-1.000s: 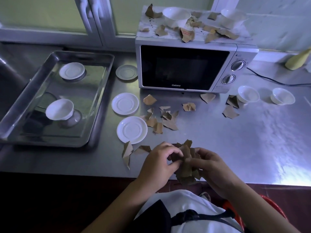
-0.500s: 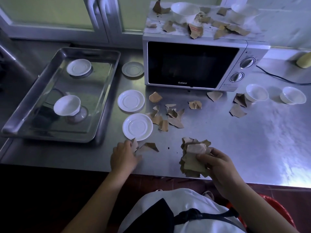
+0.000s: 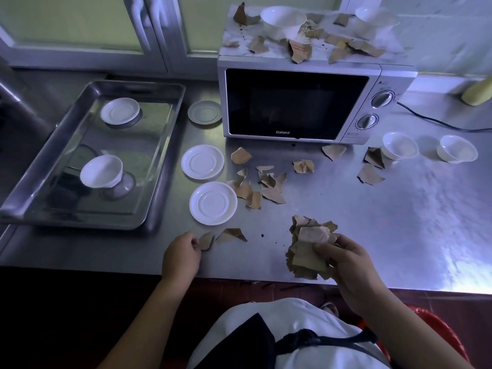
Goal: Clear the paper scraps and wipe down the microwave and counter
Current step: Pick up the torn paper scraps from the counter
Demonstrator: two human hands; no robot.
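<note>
Clamped in my right hand [image 3: 343, 259] is a loose wad of torn brown paper scraps [image 3: 306, 253], held over the front edge of the steel counter [image 3: 372, 230], while my left hand [image 3: 181, 258] pinches one flat brown scrap [image 3: 206, 241] lying near the round white saucer [image 3: 213, 203]. I judge the wad overfull: pressing another piece in could spill outer scraps off the edge to the floor.

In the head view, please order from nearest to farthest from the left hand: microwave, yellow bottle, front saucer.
1. Front saucer, just beyond the left hand.
2. Microwave, farther back, centre.
3. Yellow bottle, far back right corner.
</note>
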